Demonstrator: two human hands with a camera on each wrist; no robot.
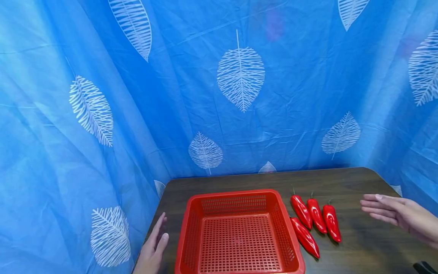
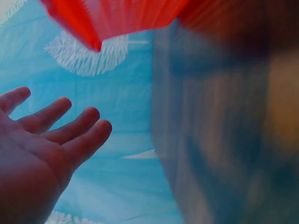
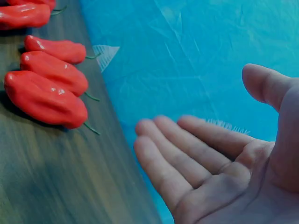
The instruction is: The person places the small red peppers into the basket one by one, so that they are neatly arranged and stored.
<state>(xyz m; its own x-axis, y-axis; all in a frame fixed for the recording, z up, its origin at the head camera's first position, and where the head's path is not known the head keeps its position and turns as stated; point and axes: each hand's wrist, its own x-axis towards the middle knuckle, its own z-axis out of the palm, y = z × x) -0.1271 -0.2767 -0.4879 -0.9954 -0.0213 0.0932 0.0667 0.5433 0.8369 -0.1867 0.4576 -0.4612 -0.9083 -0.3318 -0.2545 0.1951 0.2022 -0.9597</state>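
An empty red plastic basket (image 1: 239,239) stands on the dark wooden table, its wall (image 2: 126,18) showing at the top of the left wrist view. Several glossy red peppers (image 1: 330,222) with green stems lie right of it, one of them against its right side; in the right wrist view, peppers (image 3: 44,100) lie at upper left. My left hand (image 1: 152,247), also seen palm up (image 2: 42,144), is left of the basket, holding nothing. Right of the peppers, my right hand (image 1: 403,213) is held with fingers extended and apart from everything, its palm (image 3: 229,182) bare.
A blue curtain (image 1: 273,125) with white leaf prints hangs behind the table and along both sides. The wooden tabletop (image 1: 356,186) has its back edge near the curtain. A small black object (image 1: 424,267) shows at the lower right corner.
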